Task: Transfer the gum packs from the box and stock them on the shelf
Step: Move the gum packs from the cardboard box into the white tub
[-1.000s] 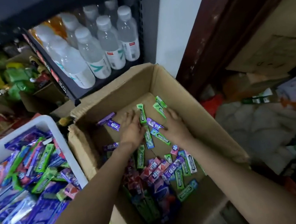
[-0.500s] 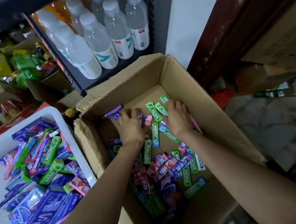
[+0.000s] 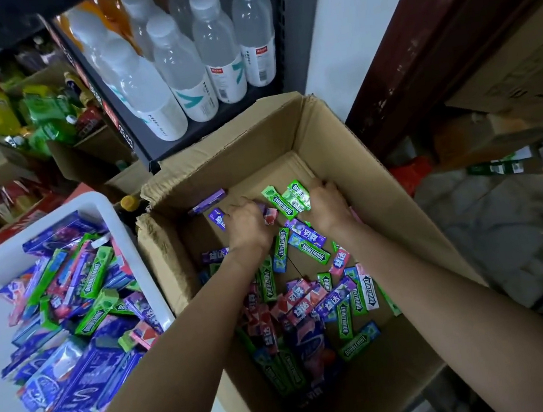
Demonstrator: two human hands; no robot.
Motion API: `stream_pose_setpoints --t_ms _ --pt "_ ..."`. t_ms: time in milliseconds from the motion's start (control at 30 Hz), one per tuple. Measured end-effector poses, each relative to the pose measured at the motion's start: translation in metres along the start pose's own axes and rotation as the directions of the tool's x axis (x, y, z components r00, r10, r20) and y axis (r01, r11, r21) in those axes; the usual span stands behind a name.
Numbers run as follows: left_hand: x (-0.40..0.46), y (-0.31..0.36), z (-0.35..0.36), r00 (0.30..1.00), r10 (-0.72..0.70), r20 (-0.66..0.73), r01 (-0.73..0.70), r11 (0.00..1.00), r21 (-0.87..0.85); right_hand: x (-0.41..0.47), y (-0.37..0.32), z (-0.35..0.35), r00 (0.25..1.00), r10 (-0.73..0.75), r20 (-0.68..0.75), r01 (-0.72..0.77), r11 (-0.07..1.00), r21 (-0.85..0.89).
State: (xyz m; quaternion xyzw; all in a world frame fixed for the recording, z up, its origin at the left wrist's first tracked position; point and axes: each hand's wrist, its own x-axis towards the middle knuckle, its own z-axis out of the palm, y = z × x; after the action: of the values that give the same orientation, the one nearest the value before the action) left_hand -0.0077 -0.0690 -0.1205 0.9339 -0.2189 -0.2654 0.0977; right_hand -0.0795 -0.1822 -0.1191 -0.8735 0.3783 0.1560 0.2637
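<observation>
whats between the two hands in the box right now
In the head view, green Doublemint packs and a pink pack lie between the left hand and right hand on the box floor.

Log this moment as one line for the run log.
both hands in cardboard box | left hand, right hand gathering gum packs | white bin part-filled

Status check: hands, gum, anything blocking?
Both hands in the cardboard box, left hand and right hand gathering gum packs at the far end; grip unclear. Plenty left. Nothing blocking.
</observation>
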Motion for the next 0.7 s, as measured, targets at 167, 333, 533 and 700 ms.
stream_pose_setpoints --t_ms 167,333,533,700 --pt "0.007 -0.002 -0.004 0.997 -0.06 0.043 0.063 0.996 -0.067 -0.001 0.0 0.002 0.999 -0.036 0.018 0.034 0.995 0.099" --pt "0.008 -0.002 -0.004 0.994 -0.086 0.064 0.095 0.983 -0.154 0.0 0.0 -0.003 0.995 0.096 0.038 -0.104 0.912 0.396" --pt "0.016 -0.002 -0.015 0.954 -0.293 0.066 0.275 0.765 -0.583 0.002 -0.001 -0.006 0.989 0.141 0.038 -0.139 0.822 0.553" --pt "0.017 0.002 -0.013 0.956 -0.25 0.154 0.285 0.661 -0.694 0.011 -0.007 0.007 0.993 0.085 0.087 -0.119 0.817 0.565"
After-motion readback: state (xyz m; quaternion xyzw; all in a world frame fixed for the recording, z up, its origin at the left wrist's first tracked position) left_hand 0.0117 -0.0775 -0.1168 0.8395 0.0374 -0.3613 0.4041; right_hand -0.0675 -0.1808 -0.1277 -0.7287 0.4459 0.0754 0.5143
